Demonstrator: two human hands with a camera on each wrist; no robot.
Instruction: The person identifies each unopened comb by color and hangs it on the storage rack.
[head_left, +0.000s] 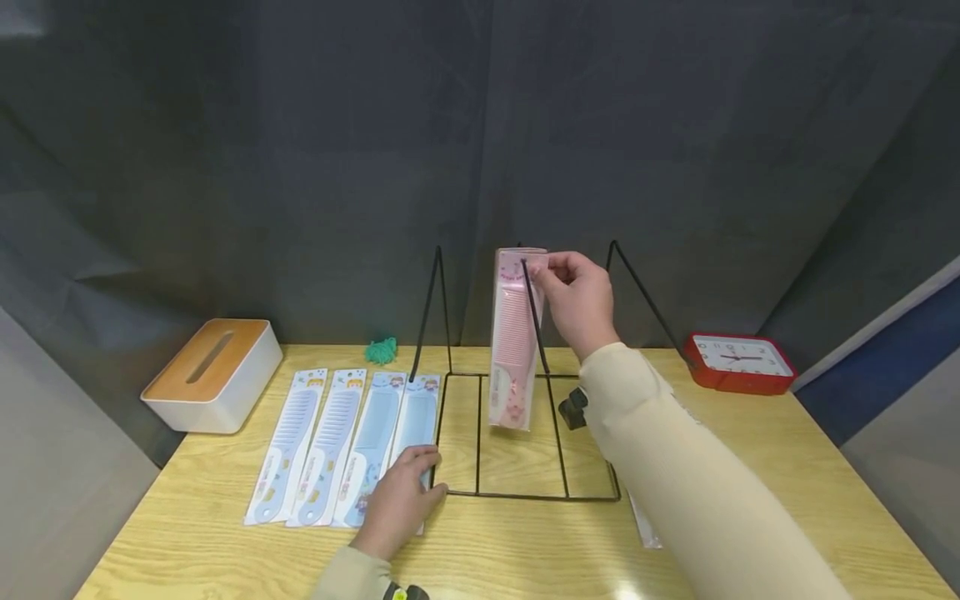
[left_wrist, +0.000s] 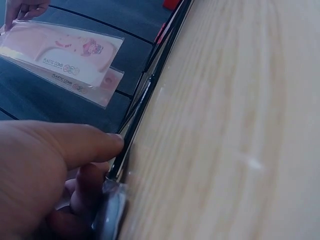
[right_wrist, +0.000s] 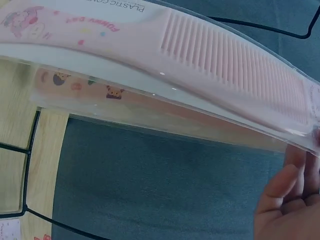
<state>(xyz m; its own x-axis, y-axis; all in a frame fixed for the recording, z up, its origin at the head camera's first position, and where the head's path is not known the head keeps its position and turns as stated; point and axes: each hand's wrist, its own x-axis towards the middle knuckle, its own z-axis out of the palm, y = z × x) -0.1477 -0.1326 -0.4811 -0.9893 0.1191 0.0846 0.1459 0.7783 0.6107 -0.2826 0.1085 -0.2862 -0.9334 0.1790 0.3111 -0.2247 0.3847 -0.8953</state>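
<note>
My right hand [head_left: 581, 300] pinches the top corner of a pink packaged comb [head_left: 513, 333], which hangs upright at the middle arm of a black wire rack [head_left: 525, 498]. In the right wrist view a second pink packaged comb [right_wrist: 82, 92] shows just behind the first. My left hand [head_left: 397, 504] grips the rack's front left corner, its thumb [left_wrist: 107, 142] against the wire in the left wrist view. Beside that hand, several blue packaged combs [head_left: 375, 429] lie in a row; the rightmost is partly under its fingers.
A white tissue box [head_left: 247, 387] with a wooden lid stands at the back left. Behind the blue combs lies a green stringy bundle [head_left: 381, 350]. A red clock [head_left: 742, 364] sits at the back right. Another clear package [head_left: 647, 529] is partly hidden by the right sleeve.
</note>
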